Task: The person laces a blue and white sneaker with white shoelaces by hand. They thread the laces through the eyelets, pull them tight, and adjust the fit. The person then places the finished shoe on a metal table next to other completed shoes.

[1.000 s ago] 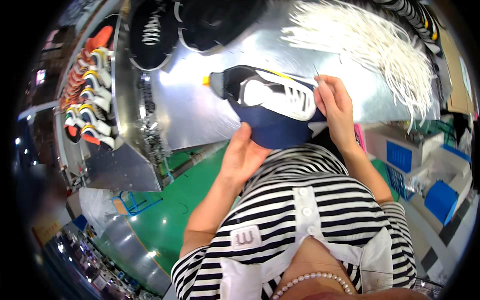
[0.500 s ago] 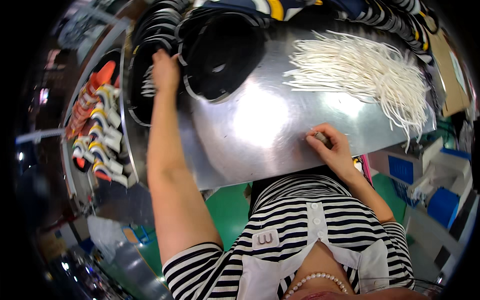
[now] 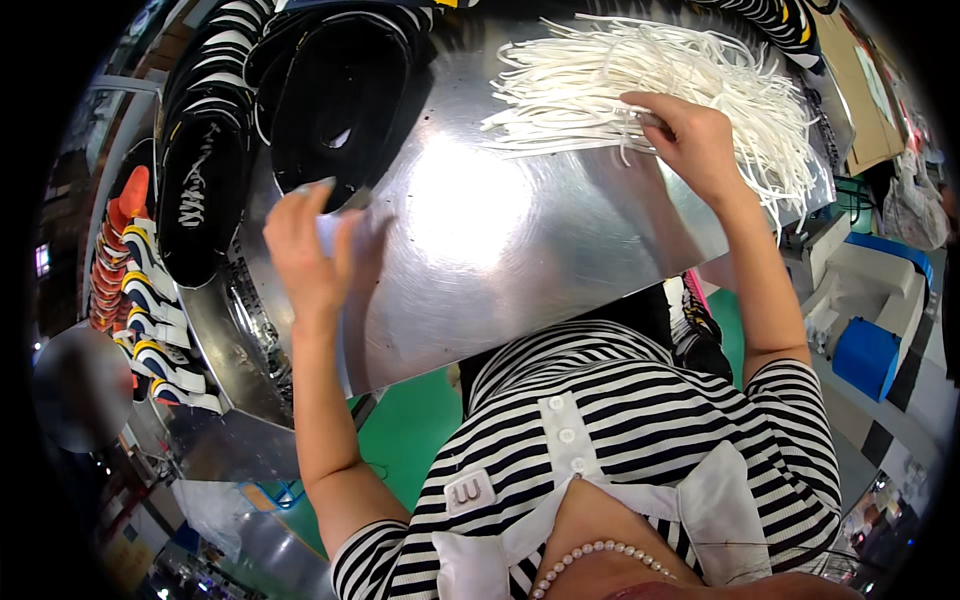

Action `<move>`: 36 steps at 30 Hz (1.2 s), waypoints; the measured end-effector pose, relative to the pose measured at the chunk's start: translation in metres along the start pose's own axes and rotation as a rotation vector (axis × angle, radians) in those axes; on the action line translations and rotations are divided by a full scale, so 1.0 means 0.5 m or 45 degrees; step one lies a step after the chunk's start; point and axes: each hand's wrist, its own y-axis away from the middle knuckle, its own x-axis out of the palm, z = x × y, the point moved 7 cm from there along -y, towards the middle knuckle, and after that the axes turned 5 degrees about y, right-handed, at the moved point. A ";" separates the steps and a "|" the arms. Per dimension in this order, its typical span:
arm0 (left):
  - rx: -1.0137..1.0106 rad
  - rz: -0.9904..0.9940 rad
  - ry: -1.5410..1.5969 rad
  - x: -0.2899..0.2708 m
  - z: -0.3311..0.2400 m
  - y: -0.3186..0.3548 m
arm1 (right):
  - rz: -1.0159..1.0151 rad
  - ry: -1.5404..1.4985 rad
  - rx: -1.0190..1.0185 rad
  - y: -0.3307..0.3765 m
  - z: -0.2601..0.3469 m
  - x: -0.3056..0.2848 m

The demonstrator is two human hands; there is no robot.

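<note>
One pile of laces (image 3: 560, 85) under the right hand's (image 3: 697, 145) fingertips, strands too many to count, long axis sideways, ends pointing left, grip impossible to tell, left hand (image 3: 305, 255) blurred, fingers apart, at least two black uppers (image 3: 335, 95) just beyond.

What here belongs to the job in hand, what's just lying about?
Apparently in use:
- loose white cord laces, at right hand
- black rounded shoe uppers, near blurred left hand

Likely just around:
- flat brown cardboard
- curved blue plastic panel
</note>
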 end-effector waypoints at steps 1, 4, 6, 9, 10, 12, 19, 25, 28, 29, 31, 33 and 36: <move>0.139 0.042 -0.123 0.006 -0.053 -0.001 | 0.096 0.040 -0.138 -0.002 0.009 0.003; 0.008 0.042 -0.164 0.076 -0.013 -0.019 | 0.215 0.127 -0.352 -0.004 0.017 0.024; 0.041 0.085 -0.145 0.105 0.013 -0.051 | 0.096 -0.040 -0.258 -0.003 0.002 0.033; 0.020 -0.054 -0.017 0.054 -0.009 -0.066 | 0.127 -0.508 0.053 0.002 0.032 0.010; -0.248 -0.054 0.130 0.022 -0.006 -0.050 | 0.100 -0.540 -0.045 0.005 0.076 -0.015; -0.773 -0.354 0.850 -0.037 -0.021 0.015 | 0.255 -0.950 -0.093 0.004 0.185 -0.068; -1.652 -0.328 2.347 0.158 -0.266 0.242 | 0.406 -2.641 -0.253 0.011 0.353 -0.197; -1.332 1.061 1.806 0.114 -0.293 0.263 | 0.381 -1.804 0.650 0.122 0.197 -0.003; -0.593 0.396 0.848 -0.039 -0.236 0.128 | 0.383 -1.868 0.780 0.150 0.198 0.073; -0.229 0.224 0.398 -0.074 -0.241 0.079 | 0.387 -1.922 0.782 0.143 0.218 0.086; -0.081 0.215 0.143 -0.077 -0.241 0.042 | 0.367 -1.940 0.759 0.118 0.237 0.122; -0.324 0.500 0.247 -0.039 -0.199 0.045 | 0.362 -1.875 0.767 0.112 0.236 0.143; -1.076 1.141 0.764 0.048 -0.141 0.074 | 0.352 -1.807 0.785 0.109 0.235 0.163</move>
